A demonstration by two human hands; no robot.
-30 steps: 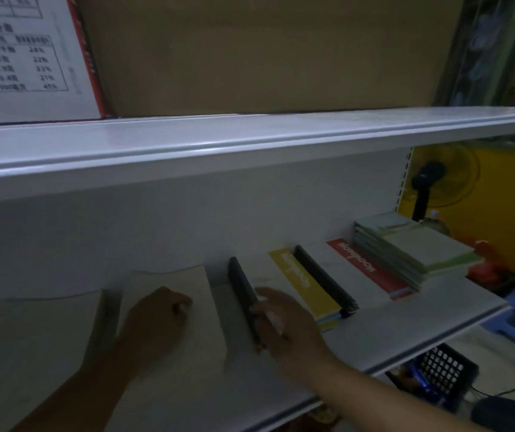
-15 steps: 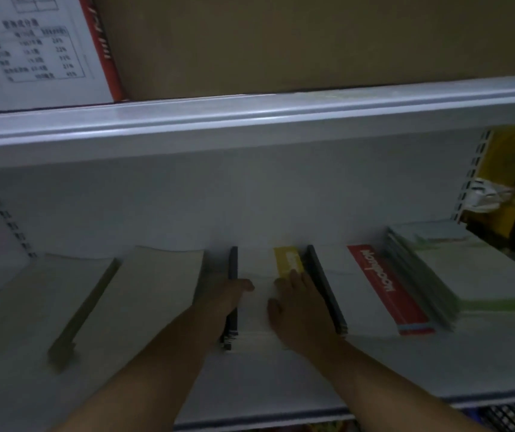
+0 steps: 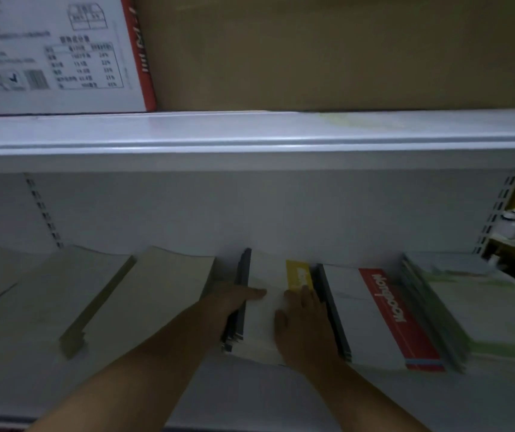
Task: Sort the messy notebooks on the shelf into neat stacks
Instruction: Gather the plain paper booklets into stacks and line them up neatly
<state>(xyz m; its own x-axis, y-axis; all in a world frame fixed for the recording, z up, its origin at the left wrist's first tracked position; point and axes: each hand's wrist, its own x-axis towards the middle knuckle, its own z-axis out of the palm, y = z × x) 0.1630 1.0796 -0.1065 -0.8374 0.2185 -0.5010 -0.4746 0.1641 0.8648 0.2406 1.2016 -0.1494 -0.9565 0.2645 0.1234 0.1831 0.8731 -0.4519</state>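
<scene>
Both hands are now working on the same stack in the middle of the shelf (image 3: 281, 394), where a second ago they were apart. The left hand (image 3: 234, 299), which was resting on the beige notebooks (image 3: 156, 300) to the left, has come across and is now lying over the dark spine (image 3: 240, 294) of the yellow-tabbed stack (image 3: 262, 325), its fingers extended onto the white top cover. The right hand (image 3: 304, 325) is lying flat and open on that same cover, palm down, fingers spread toward the yellow band. Neither hand is closing around anything; both are pressing rather than gripping (whether the left thumb is curling under the edge cannot be told). The view has also swung to face the shelf squarely.

That stack is sitting just beside the red-banded notebooks (image 3: 384, 319), with the green-edged pile (image 3: 480, 310) further right and another beige pile (image 3: 63, 294) at the far left. A printed carton (image 3: 56, 54) is standing on the upper shelf (image 3: 281, 132).

The shift seems to mean the beige stack is judged done and the person is squaring this one, squeezing its sides and flattening the top. The piles already lie in separate rows, so the sorting looks well advanced.
</scene>
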